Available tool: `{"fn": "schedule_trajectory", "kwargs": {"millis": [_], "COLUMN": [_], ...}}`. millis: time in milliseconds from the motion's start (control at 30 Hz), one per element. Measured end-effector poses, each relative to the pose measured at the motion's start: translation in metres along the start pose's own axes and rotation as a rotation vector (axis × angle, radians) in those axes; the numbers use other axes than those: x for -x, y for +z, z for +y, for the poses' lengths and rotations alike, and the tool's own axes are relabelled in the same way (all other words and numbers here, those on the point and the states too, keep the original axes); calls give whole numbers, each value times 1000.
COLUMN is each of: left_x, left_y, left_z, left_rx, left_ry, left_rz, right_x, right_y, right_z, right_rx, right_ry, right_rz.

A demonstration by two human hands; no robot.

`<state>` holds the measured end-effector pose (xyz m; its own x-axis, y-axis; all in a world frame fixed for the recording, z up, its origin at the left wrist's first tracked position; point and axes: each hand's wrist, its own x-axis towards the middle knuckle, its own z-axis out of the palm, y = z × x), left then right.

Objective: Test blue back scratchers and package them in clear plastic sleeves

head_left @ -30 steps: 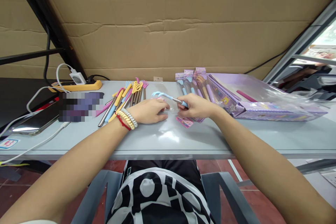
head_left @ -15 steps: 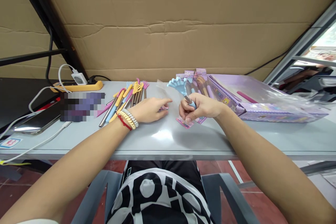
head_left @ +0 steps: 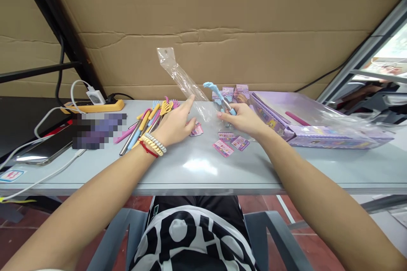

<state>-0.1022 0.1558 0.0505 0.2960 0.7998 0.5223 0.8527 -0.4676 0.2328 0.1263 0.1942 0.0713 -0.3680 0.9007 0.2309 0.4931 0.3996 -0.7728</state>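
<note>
The blue claw-headed stick [head_left: 215, 89] is pinched in the right hand [head_left: 244, 119], over the middle of the desk [head_left: 171, 169]. The left hand [head_left: 176, 126] is held with fingers parted by the clear bag [head_left: 182, 78]; whether the bag is touched cannot be told. Small cards [head_left: 223, 148] are scattered between the right hand and the desk's front edge.
</note>
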Motion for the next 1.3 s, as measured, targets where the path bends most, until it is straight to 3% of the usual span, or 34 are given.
{"fn": "schedule_trajectory", "kwargs": {"millis": [67, 133, 233, 333, 467, 600, 667, 800, 900, 1000, 1100, 1167, 1300], "left_x": [0, 1, 2, 3, 2, -2, -4, -4, -4, -6, -8, -8, -9], "left_y": [1, 0, -2, -3, -3, -4, -6, -9, -7, -5, -5, -7, -10], "left_z": [-1, -1, 1, 3, 8, 9, 9, 9, 9, 5, 2, 2, 2], "left_rx": [25, 38, 46, 99, 418, 898, 1032, 1055, 1039, 1041, 1075, 1095, 1119], "left_ry": [11, 20, 31, 52, 35, -131, -230, -332, -344, -381, -452, -497, -517], "left_rz": [10, 12, -5, -32, 17, 124, 78, -173, -257, -202, -77, -1, 99], "right_x": [-2, -3, -4, -4, -2, -1, 0, 0, 0, 0, -1, -1, -2], "right_y": [-1, -2, -3, -2, 0, 1, 1, 2, 3, 1, -3, -6, -12], "right_z": [1, 3, 6, 7, 4, 0, -1, -1, 1, 2, 3, 5, 12], "right_rx": [-55, -217, -478, -545, -459, -399, -370, -315, -272, -120, 209, 352, 383], "right_ry": [63, 86, 46, -13, -76, -134, -139, -137, -148, -163, -170, -152, -119], "right_rz": [69, 37, -51, -49, 20, 33, 30, 9, 7, 69, 131, 86, 9]}}
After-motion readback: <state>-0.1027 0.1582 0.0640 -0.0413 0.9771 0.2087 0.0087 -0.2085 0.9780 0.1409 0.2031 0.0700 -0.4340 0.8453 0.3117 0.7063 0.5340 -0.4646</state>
